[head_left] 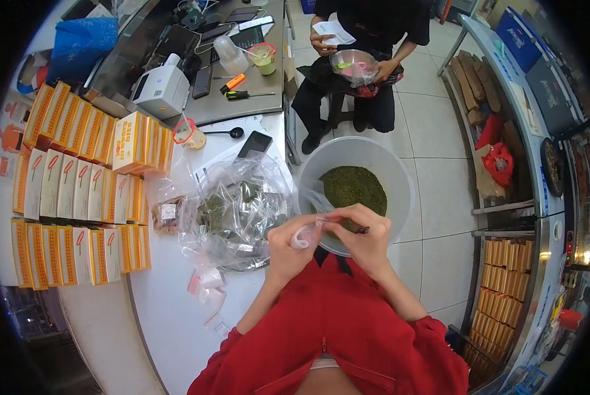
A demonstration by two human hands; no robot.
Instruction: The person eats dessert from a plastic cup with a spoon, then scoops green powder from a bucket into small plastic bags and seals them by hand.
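By the right edge of the table (169, 316), I see green-filled packets (245, 227), seemingly finished, in a large clear bag (193, 238). I have left hand (288, 250) and right hand (366, 242) pinched on a small clear bag (303, 237), apparently unfinished, by the near rim of the tub (401, 204); green powder (354, 189) remains there.

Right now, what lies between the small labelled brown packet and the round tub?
A large clear plastic bag lies between them, in the head view.

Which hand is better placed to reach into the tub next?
Probably the right hand: in this view it overlaps the tub's near edge. The left hand sits nearer the table, plastic in its fingers. The right pinches plastic too, so would need freeing first.
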